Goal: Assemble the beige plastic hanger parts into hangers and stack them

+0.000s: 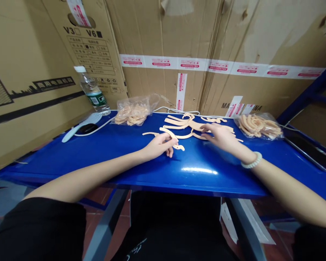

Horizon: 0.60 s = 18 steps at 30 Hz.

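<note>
My left hand point(161, 144) is closed on a beige curved hanger arm point(168, 132), pinched between thumb and fingers. A wavy end of a beige piece point(180, 147) sticks out beyond the fingertips; whether it belongs to the same part I cannot tell. My right hand point(220, 137) is over the beige hanger parts on the table, its fingers apart with nothing visible in them. Around both hands lie several flat beige hanger parts point(176, 122), some straight, some curved or hook-shaped. One open hanger point(184, 137) lies between the hands, partly covered by them.
The blue table point(152, 170) has bagged beige parts at the back left point(133, 112) and right point(258, 125). A water bottle point(95, 94), a pale-blue handled brush-like item point(81, 126) and a black object point(87, 128) stand left. A phone-like slab point(312, 152) lies right; cardboard boxes point(163, 32) wall the back.
</note>
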Tool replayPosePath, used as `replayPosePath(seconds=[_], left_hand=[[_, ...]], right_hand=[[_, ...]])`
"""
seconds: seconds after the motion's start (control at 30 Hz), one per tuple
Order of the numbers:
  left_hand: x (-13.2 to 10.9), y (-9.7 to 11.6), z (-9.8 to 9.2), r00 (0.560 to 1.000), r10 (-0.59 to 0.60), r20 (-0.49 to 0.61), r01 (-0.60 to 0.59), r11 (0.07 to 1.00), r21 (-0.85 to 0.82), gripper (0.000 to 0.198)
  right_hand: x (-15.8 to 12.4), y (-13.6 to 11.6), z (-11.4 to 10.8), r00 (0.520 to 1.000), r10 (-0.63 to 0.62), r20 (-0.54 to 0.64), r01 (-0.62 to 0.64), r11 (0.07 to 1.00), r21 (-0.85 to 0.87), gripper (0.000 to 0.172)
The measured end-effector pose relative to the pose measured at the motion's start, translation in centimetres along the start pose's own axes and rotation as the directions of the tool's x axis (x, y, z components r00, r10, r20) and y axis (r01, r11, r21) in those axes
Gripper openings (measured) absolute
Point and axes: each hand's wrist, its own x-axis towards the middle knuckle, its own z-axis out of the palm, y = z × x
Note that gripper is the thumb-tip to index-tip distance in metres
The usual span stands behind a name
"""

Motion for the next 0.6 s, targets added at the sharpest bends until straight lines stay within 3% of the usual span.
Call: replayPosePath(seconds=[0.03, 0.13, 0.27, 0.43, 0.6], left_hand=[[0.2, 0.1, -0.3, 0.999, -0.009, -0.038, 0.009, 1.000, -0.015, 0.038], [0.7, 0.1, -1.5, 0.978, -0.038, -0.204, 0.027, 0.998, -0.059, 0.031], [1.3, -0.1, -3.0, 0.930, -0.090, -0.357, 0.042, 0.989, -0.140, 0.024], [1.6, -0.3, -3.3, 0.915, -0.088, -0.394, 0.012, 0.982, -0.191, 0.026], [1.6, 0.0, -3.3, 0.914, -0.050, -0.404, -0.048, 0.972, -0.229, 0.019]], right_hand=[[0.3, 1.6, -0.4, 0.999, 0.032, -0.013, -0.034, 0.991, -0.133, 0.018], [0.8, 5.0, -0.7, 0.991, 0.127, 0.047, -0.107, 0.947, -0.303, 0.019], [1.0, 6.4, -0.1, 0.984, 0.154, 0.091, -0.104, 0.907, -0.409, 0.015], [1.4, 6.5, 0.2, 0.995, 0.086, 0.050, -0.068, 0.952, -0.299, 0.008], [1.0, 6.1, -1.8, 0.994, 0.096, -0.054, -0.102, 0.988, -0.112, 0.011]])
